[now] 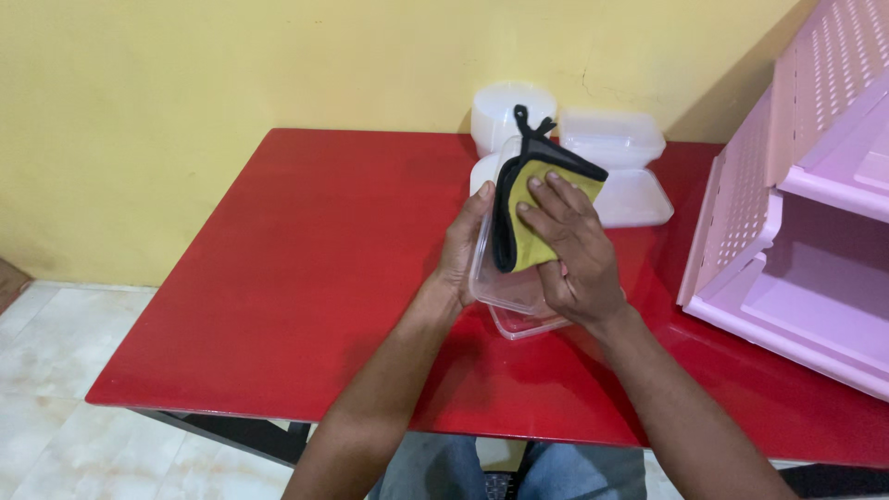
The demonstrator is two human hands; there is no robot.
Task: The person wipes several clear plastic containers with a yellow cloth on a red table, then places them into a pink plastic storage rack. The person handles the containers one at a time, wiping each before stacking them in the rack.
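Container: I see clear plastic container (pixel 505 287) tilted above table (pixel 306 278) centre
Left hand (pixel 460 250): closed on container's 9 o'clock side
Right hand (pixel 572 255): fingers spread, pressing yellow-black cloth (pixel 528 208) against container
Spare containers (pixel 611 167): white stack at 12 o'clock
Rack (pixel 806 204): pink, 3 o'clock

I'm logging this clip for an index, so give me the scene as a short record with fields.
Surface: red table against a yellow wall
Left hand: grips the side of a clear plastic container, held tilted above the table
Right hand: presses a yellow cloth with black edging against the container
Behind the hands: white round containers and clear lidded boxes
Right side: pink perforated shelf rack standing on the table
Floor: pale tiles
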